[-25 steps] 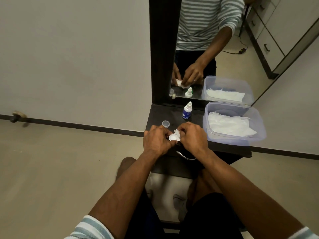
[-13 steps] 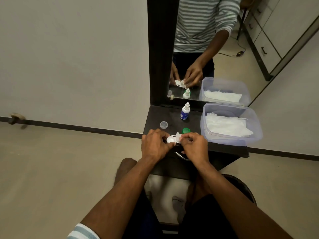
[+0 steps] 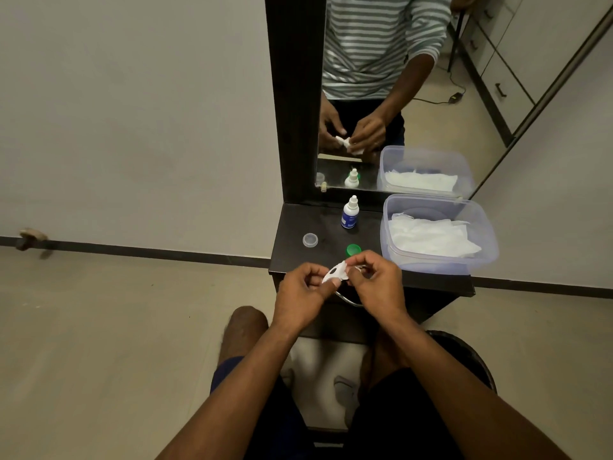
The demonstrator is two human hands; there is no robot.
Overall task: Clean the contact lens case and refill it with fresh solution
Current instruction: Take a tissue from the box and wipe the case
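The contact lens case [image 3: 335, 274] is being held in the air just above the near edge of the counter [image 3: 328, 257], caught between both hands, its long axis slanting from lower left up to the right. The left hand [image 3: 303, 292] is pinching its lower left end between thumb and fingertips, while the right hand [image 3: 376, 282] is pinching a scrap of white tissue [image 3: 356, 267] against its upper right end, so each grip is pressed closed on something rather than spread. The right hand is lying nearer the well being wiped, so the wiping looks to be turning on that hand while the left steadies. The green cap [image 3: 353, 250] is sitting on the counter just beyond the hands, the clear cap [image 3: 310, 240] further left, and the solution bottle [image 3: 350, 215] is standing upright behind them, well apart from the case. The tissue tub [image 3: 487, 227] is resting on the right of the counter. The tissue is mostly hidden by the right fingers, and whether the wells are dry is too small to tell.
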